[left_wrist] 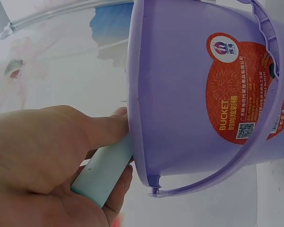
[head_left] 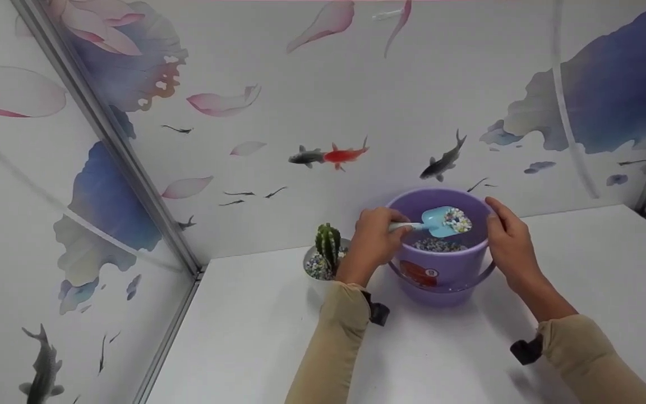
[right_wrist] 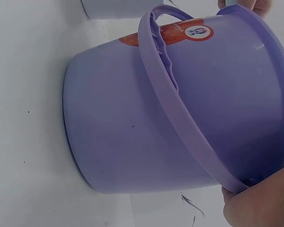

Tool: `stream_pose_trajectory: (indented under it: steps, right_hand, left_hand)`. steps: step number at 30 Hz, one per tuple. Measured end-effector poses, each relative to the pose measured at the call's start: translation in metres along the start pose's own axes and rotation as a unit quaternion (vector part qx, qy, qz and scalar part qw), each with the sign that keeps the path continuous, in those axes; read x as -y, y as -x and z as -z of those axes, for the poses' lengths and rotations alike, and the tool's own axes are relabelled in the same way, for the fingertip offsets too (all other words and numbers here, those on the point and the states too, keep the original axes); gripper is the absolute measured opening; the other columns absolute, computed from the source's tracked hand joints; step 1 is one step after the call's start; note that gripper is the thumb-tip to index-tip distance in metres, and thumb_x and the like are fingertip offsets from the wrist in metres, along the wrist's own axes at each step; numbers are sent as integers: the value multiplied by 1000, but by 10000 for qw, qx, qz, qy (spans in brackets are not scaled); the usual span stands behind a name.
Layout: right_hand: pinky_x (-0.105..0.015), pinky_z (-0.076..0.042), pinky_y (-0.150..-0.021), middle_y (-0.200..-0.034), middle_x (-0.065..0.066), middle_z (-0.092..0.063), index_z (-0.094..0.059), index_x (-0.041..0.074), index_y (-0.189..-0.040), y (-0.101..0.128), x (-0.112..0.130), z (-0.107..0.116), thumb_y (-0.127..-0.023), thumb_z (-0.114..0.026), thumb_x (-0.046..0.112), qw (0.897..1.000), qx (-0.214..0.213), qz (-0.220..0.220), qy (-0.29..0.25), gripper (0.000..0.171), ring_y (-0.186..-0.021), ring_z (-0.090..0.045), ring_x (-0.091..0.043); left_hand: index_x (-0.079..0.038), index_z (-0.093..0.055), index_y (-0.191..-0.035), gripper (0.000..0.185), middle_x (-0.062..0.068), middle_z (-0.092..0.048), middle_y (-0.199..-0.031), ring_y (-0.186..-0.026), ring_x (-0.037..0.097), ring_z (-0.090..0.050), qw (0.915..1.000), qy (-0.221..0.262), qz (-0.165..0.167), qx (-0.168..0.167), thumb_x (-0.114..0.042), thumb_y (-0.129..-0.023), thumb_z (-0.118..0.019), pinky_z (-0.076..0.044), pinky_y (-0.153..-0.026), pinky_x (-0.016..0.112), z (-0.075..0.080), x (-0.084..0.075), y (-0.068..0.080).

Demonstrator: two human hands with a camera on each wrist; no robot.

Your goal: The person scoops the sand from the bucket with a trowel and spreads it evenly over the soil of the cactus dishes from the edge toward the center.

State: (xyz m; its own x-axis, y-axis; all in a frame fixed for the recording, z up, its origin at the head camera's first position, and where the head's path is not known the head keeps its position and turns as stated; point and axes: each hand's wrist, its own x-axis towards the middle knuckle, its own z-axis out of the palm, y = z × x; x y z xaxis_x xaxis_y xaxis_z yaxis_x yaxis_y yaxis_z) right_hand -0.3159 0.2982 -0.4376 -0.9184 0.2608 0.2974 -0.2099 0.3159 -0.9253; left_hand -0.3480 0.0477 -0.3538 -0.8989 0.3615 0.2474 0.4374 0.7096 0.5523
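Observation:
My left hand (head_left: 376, 238) grips the pale handle of a small light-blue shovel (head_left: 434, 220). Its scoop carries a heap of multicoloured gravel (head_left: 457, 220) over the mouth of a purple bucket (head_left: 460, 272). In the left wrist view, thumb and fingers wrap the shovel handle (left_wrist: 104, 170) right beside the bucket's rim. My right hand (head_left: 511, 241) holds the bucket's rim on the right side, near the end of its carrying handle (right_wrist: 194, 135). More gravel (head_left: 438, 246) lies inside the bucket, which stands upright on the table.
A green cactus (head_left: 328, 245) in a white pot (head_left: 316, 286) with coloured gravel stands just left of the bucket, partly hidden by my left hand. Behind the white table (head_left: 424, 359) rises a wall (head_left: 233, 62) printed with fish and petals. A metal post (head_left: 104, 129) edges the left corner.

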Motion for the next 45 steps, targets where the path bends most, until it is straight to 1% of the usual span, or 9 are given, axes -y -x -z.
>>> stream_pose_trajectory:
  steps: [11,14,19,30,34,37,40,42,45]
  right_hand:
    - [-57,-30,-131,-180,-15,-26,-23,9,-173,-1,-1,1,-118,-29,36,10000,-4,-17,-30,61,-165,-28,-38]
    - [-37,-35,-131,-178,-17,-28,-24,9,-173,-1,-1,2,-118,-29,37,10000,7,-19,-5,62,-164,-31,-37]
    - [-7,-43,-109,-176,-18,-34,-26,11,-173,-1,0,4,-117,-30,39,9999,-21,-41,101,62,-160,-38,-37]
    - [-7,-41,-112,-176,-16,-35,-32,13,-171,5,1,7,-116,-37,41,9995,-139,-157,251,62,-160,-38,-34]
    - [-33,-33,-130,-175,-16,-36,-35,10,-170,9,4,7,-116,-45,39,9990,-285,72,332,62,-165,-31,-36]
    - [-56,-28,-132,-174,-17,-39,-38,11,-168,14,8,5,-114,-51,38,9972,-448,314,514,62,-165,-29,-38]
    - [-65,-28,-130,-171,-15,-44,-44,14,-165,20,16,1,-111,-58,37,9936,-618,677,656,60,-164,-33,-38]
    - [-64,-28,-130,-169,-12,-48,-48,16,-163,24,24,-3,-110,-62,35,9909,-649,997,633,58,-162,-37,-36]
    - [-45,-32,-133,-164,-8,-53,-53,17,-160,31,34,-10,-108,-67,29,9864,-562,1464,484,55,-160,-43,-29]
  left_hand:
    - [-16,-84,-119,19,-1,-80,-119,-125,21,-60,9995,122,108,-263,-23,-105,-74,-51,-109,39,15,3,16]
    - [-15,-84,-121,20,-1,-80,-120,-126,21,-60,9994,167,32,-308,-23,-105,-73,-52,-111,40,22,5,22]
    - [-15,-83,-124,22,0,-79,-122,-127,22,-57,9992,214,-40,-334,-23,-106,-72,-51,-112,42,36,6,36]
    - [-13,-83,-123,22,-1,-81,-120,-118,21,-59,9985,104,-148,-507,-21,-104,-75,-53,-104,40,63,12,67]
    - [-12,-83,-120,20,0,-82,-114,-111,21,-58,9985,108,-271,-467,-20,-104,-75,-53,-98,39,72,15,77]
    - [-11,-83,-119,19,1,-81,-111,-108,21,-59,9984,137,-320,-451,-19,-105,-74,-53,-96,41,77,20,85]
    - [-10,-83,-120,19,3,-81,-113,-109,22,-64,9979,152,-381,-496,-17,-104,-76,-56,-99,43,80,26,93]
    - [-9,-83,-120,19,4,-81,-114,-109,22,-67,9976,147,-426,-534,-16,-103,-76,-58,-101,44,81,30,98]
    - [-11,-82,-123,21,3,-81,-117,-110,21,-69,9974,116,-421,-565,-14,-103,-76,-60,-101,45,81,36,105]
